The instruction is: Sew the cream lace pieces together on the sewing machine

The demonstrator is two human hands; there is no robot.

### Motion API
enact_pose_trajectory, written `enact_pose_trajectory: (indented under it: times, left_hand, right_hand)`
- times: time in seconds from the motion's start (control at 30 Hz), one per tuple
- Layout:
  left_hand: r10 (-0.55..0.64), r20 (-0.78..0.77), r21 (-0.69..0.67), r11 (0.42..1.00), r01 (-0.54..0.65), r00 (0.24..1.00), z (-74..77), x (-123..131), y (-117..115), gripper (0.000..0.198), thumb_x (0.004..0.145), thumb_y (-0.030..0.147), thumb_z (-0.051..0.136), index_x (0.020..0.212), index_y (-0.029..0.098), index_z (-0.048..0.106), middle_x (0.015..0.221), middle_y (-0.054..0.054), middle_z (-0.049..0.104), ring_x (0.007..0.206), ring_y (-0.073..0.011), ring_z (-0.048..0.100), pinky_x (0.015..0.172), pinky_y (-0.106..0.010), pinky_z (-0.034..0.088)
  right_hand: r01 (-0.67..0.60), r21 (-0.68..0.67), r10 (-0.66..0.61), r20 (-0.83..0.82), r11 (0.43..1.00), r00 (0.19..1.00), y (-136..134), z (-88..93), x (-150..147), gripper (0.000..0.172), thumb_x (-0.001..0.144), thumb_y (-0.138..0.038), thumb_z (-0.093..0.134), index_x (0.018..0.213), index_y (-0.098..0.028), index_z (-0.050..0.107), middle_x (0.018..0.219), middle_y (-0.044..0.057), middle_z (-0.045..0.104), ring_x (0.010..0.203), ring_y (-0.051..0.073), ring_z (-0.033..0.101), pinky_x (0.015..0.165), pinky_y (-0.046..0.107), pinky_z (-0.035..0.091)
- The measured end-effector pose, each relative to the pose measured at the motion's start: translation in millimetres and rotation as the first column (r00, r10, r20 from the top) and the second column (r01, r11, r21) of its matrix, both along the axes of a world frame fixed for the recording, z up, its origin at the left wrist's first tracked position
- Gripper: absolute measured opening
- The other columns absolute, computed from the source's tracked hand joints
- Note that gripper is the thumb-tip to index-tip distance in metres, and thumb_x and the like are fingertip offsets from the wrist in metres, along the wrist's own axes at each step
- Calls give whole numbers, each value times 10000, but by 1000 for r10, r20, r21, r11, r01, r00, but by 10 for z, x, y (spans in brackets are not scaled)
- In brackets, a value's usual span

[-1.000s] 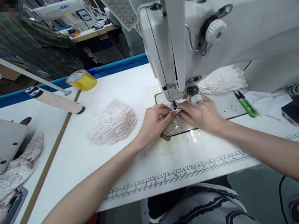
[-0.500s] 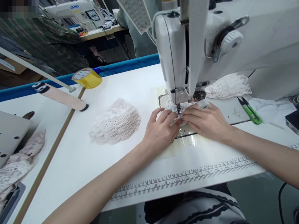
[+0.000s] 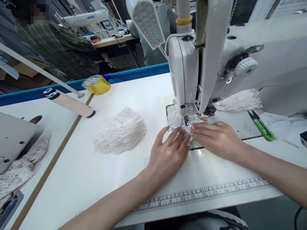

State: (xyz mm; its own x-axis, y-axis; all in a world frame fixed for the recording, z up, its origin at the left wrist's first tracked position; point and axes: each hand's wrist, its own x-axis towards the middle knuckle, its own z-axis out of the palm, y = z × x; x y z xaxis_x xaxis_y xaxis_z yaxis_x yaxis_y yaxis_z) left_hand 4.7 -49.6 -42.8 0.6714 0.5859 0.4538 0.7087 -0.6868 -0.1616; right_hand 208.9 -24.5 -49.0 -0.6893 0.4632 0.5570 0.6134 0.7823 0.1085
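A piece of white lace (image 3: 174, 119) lies under the presser foot (image 3: 186, 121) of the white sewing machine (image 3: 180, 75). My left hand (image 3: 168, 151) rests on the lace's near left side, fingers spread and fingertips pressing down. From the right, my right hand (image 3: 217, 137) lies flat over the lace with its fingers stretched out towards the needle, close to my left fingertips. Part of the lace is hidden beneath both hands. To the left of my left hand sits a stack of lace pieces (image 3: 122, 132) on the white table (image 3: 120, 179).
Green-handled thread snips (image 3: 262, 126) and white cloth (image 3: 279, 124) lie at the right. More lace (image 3: 242, 100) sits behind the needle area. Yellow tape (image 3: 97, 84) and a pink roll (image 3: 72, 103) are at the left. A person in a plaid shirt (image 3: 56, 48) is beyond the table.
The camera view has shifted, so the scene sits lower and further right. My left fingers have straightened from a curled pose and lie flatter on the lace; my right hand stays beside the needle.
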Motion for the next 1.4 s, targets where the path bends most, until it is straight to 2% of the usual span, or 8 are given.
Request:
enact_pose_trajectory:
  times: [0.13, 0.3, 0.43, 0.57, 0.67, 0.9, 1.4]
  left_hand:
    - [3, 3, -6, 1000, -3, 1000, 17, 7, 11, 240, 914, 201, 501, 1120, 179, 624, 1100, -68, 690, 1124, -214, 586, 1004, -444, 351]
    - [10, 10, -24, 1000, -9, 1000, 18, 1, 42, 226, 914, 204, 497, 1095, 194, 633, 1108, -57, 688, 1114, -213, 589, 1028, -474, 331]
    - [21, 11, -26, 999, -20, 1000, 17, -10, 103, 246, 922, 214, 474, 1117, 218, 623, 1114, -41, 687, 1116, -213, 584, 1057, -507, 305]
    - [31, 31, -38, 999, -30, 999, -1, -16, 169, 249, 922, 227, 475, 1120, 219, 625, 1147, -44, 672, 1115, -217, 584, 1072, -531, 286]
    - [31, 61, -33, 999, -29, 998, -26, -16, 182, 248, 914, 235, 497, 1123, 217, 629, 1149, -47, 671, 1106, -226, 588, 1071, -543, 288]
    - [-21, 72, 35, 999, 19, 997, -37, -26, 113, 216, 913, 217, 515, 1076, 200, 657, 1074, -31, 703, 1082, -202, 604, 1062, -499, 318]
    - [-17, 133, -41, 999, 23, 991, -45, -30, 171, 221, 929, 249, 494, 1057, 191, 665, 1088, -35, 698, 1051, -185, 638, 1085, -476, 313]
  right_hand:
    - [-2, 22, 2, 15, 1000, 1000, 4, -4, 1, 275, 879, -27, 471, 897, -185, 696, 994, 31, 720, 912, 158, 652, 850, 309, 489]
    - [-3, 18, 3, 12, 1000, 1000, 38, -8, 0, 206, 873, -41, 509, 900, -145, 684, 985, 29, 722, 913, 163, 651, 820, 315, 493]
    - [15, 37, -16, 22, 999, 1000, 81, -3, -3, 228, 884, -38, 483, 886, -150, 682, 976, 22, 723, 837, 150, 653, 787, 307, 493]
    - [26, 61, -27, 15, 998, 1000, 113, -5, -8, 263, 875, -5, 458, 869, -146, 680, 935, 13, 727, 803, 144, 651, 804, 304, 484]
    - [33, 58, -34, 10, 998, 999, 110, -16, -11, 213, 872, -40, 498, 873, -143, 684, 943, 14, 727, 807, 151, 652, 817, 315, 482]
    - [51, 53, -53, 41, 997, 998, 50, -22, -3, 204, 936, -195, 495, 929, -159, 695, 1020, 9, 715, 865, 171, 643, 879, 352, 456]
    - [100, 15, -101, 68, 995, 993, 57, -10, -7, 245, 959, -227, 459, 999, -159, 692, 1051, -3, 706, 911, 189, 653, 979, 391, 416]
